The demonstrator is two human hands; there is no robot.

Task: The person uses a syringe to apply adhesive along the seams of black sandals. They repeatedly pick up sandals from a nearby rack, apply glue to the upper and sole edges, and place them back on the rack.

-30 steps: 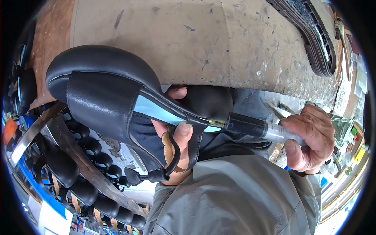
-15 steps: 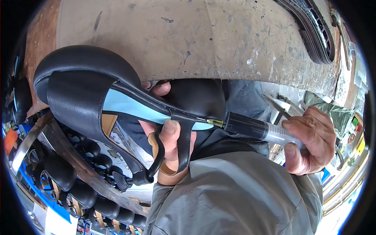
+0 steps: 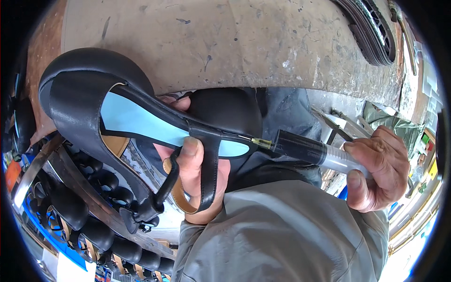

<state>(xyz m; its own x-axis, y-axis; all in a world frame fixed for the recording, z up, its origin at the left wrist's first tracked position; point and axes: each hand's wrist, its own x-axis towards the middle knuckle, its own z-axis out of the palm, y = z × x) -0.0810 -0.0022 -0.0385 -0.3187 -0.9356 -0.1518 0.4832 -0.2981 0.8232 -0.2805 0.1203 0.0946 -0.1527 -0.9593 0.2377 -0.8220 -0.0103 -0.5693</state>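
Note:
A black platform sandal with a light blue insole lies on its side above my lap. Through its ankle strap comes my left hand, closed round the waist of the sole, thumb on the insole's edge and fingertips on the far side. My right hand pinches the clear end of a syringe holding dark liquid. Its thin needle, on a yellow-green hub, points left along the sandal's upper edge by the heel. Whether the tip touches the seam I cannot tell.
Beyond the sandal is a worn, stained workbench. Ribbed dark soles lie at its far right. At the lower left, several black sandals are lined up on a rack beside a metal rail. Grey cloth covers my arm and lap.
The sandal has shifted a little left and turned, showing more of the blue insole. My right hand has moved slightly right with the syringe, and more of the needle shows.

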